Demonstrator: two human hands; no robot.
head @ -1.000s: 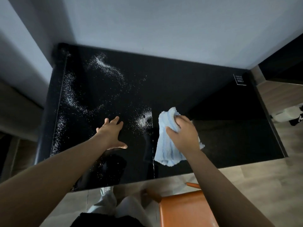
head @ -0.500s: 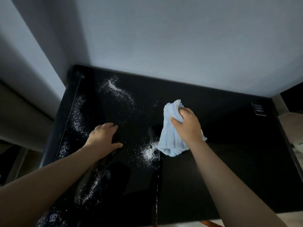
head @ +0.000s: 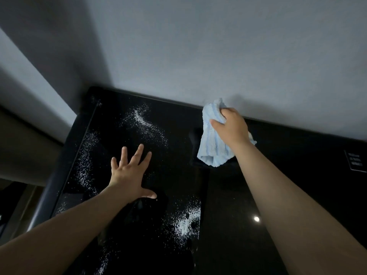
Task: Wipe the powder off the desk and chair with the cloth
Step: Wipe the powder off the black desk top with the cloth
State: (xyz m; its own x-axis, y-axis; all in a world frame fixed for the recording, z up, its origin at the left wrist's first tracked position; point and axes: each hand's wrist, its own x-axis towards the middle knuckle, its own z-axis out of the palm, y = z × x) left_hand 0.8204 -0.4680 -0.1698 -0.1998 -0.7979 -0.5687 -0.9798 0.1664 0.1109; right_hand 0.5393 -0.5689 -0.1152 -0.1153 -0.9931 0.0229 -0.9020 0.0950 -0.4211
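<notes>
Loose powder [head: 85, 161] along desk [head: 288, 185] left edge, toward back-left corner, heap near front middle. Flat left hand [head: 129, 173], fingers splayed, rests among grains: may smear them, pick up grit. At back edge, right hand [head: 231, 129] clutches bunched cloth [head: 212, 147]; dangling tail could flick powder off desk. No chair in view.

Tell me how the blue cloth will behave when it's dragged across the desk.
The cloth is probably floppy: it hangs in loose folds below the right hand gripping it. Likely light, since one hand bunches it easily. Its fluffy pile should catch powder rather than skate over the glossy desk.
</notes>
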